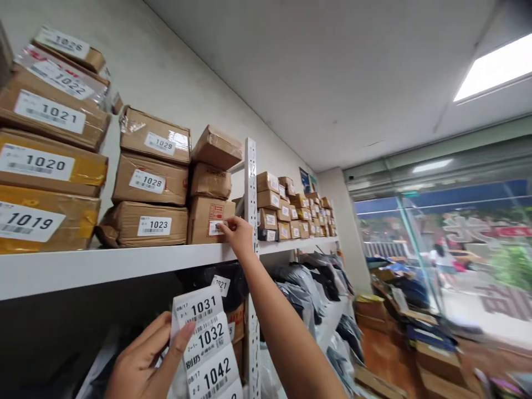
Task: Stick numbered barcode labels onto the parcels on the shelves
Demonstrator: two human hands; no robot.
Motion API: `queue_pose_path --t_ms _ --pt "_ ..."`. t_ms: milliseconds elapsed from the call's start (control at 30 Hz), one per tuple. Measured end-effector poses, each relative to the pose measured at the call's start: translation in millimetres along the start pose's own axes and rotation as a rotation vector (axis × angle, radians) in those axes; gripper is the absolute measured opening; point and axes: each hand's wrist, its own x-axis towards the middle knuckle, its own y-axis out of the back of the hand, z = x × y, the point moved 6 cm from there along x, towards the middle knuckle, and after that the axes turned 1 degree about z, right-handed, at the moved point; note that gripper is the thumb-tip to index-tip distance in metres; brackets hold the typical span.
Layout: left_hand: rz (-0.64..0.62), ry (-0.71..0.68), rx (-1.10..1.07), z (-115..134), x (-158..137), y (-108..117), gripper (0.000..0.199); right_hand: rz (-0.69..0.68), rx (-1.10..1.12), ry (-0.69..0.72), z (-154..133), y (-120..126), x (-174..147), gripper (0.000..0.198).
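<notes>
My left hand (149, 354) pinches a strip of white number labels (208, 338) between thumb and fingers, with 1031, 1032 and 1042 readable. The strip hangs down past the bottom of the view. Up at the shelf, my right hand (239, 233) has its fingers closed at the edge of a white label (216, 228) on the front of a cardboard box (203, 219). The fingers cover part of that label's number. Two more boxes, a smaller carton (210, 181) and a tilted carton (218, 147), are stacked above it.
Left along the white shelf (124, 271) stand labelled boxes, including box 1023 (120, 224) and box 1019 (78, 216). A perforated white post (251, 194) rises beside my right hand. Grey bags (299, 288) fill a lower shelf; cartons (440, 360) lie on the floor at right.
</notes>
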Motion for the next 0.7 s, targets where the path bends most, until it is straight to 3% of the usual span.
queue_pose_path --t_ms 167,233,300,367,433,533,600,700 --pt "-0.069 -0.109 0.039 31.1 28.5 -5.7 0.036 0.037 -0.045 0.03 -1.9 15.8 -2.4 0.032" --pt "-0.044 -0.184 0.099 43.2 38.2 -6.7 0.034 0.039 -0.013 0.043 -15.8 25.7 -7.6 0.027" --pt "-0.023 -0.251 0.164 52.4 46.3 -7.5 0.033 -0.135 0.15 0.086 -37.2 27.1 -18.3 0.018" --pt "-0.026 -0.289 0.21 58.2 52.9 -9.4 0.035 -0.479 0.38 0.141 -61.9 19.9 -38.4 0.026" --pt "-0.046 -0.263 0.178 59.7 59.0 -12.6 0.034 -0.579 0.402 0.171 -74.8 21.4 -54.2 0.022" --pt "-0.072 -0.034 -0.084 51.9 68.3 -20.2 0.036 -0.507 0.4 0.116 -70.8 20.6 -62.5 0.012" --pt "-0.046 0.1 -0.236 47.9 72.7 -25.4 0.046 -0.456 0.486 0.04 -62.5 14.7 -63.1 0.016" --pt "0.095 0.043 -0.142 55.4 79.9 -22.9 0.045 -0.31 0.578 -0.013 -55.3 9.9 -60.0 0.014"
